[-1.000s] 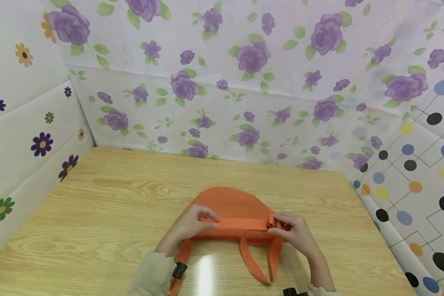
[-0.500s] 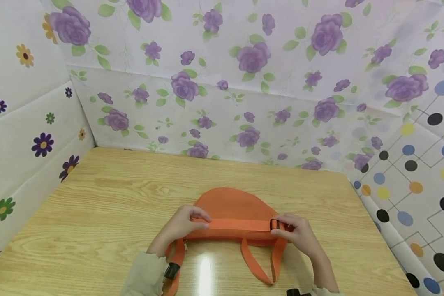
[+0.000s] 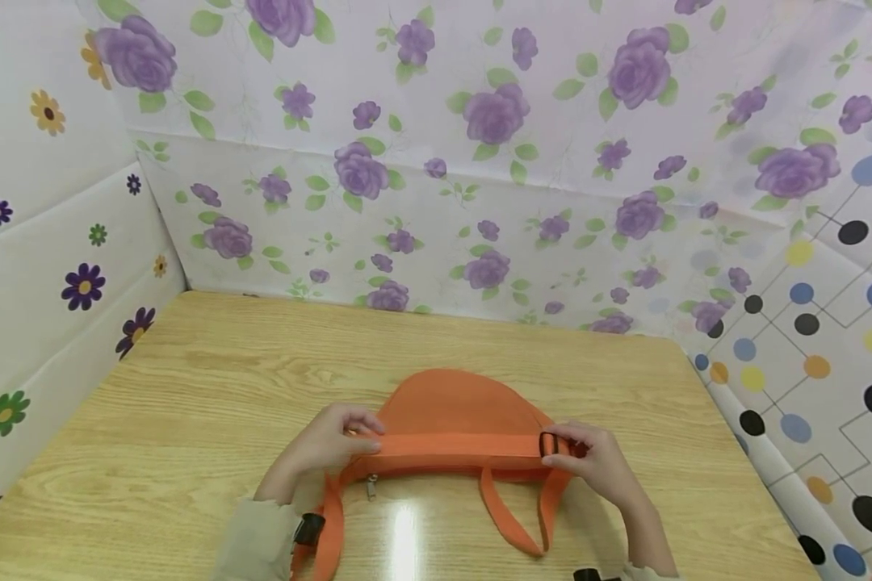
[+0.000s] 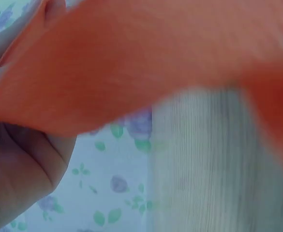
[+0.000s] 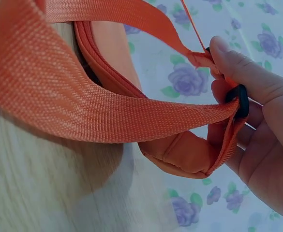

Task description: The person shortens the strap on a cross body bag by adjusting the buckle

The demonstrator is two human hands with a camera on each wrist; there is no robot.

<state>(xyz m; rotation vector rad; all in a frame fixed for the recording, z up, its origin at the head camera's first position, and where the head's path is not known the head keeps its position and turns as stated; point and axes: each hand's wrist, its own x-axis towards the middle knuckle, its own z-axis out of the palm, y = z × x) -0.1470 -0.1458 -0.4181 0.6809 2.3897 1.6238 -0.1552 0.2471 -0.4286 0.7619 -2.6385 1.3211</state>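
Observation:
An orange waist bag (image 3: 454, 403) lies on the table in front of me, its rounded side pointing away. Across its near side runs a webbing strap (image 3: 458, 445), stretched between both hands. My left hand (image 3: 327, 442) pinches the strap by the bag's left end; the left wrist view shows the webbing blurred and close. At the right end my right hand (image 3: 596, 464) holds the strap at a black slide buckle (image 5: 240, 100), thumb on one side and fingers behind. A strap loop (image 5: 107, 113) hangs from there. Below the bag's left edge dangles a metal zipper pull (image 3: 371, 487).
The wooden table (image 3: 247, 363) is bounded at the back by a floral sheet (image 3: 436, 202) and at the right by a dotted one (image 3: 807, 403). A second length of strap (image 3: 330, 524) drops towards the near edge, beside a black piece (image 3: 308, 529) at my left sleeve.
My left hand has slid left along the strap, baring more of it and the zipper pull. My right hand and the slide buckle have shifted slightly right.

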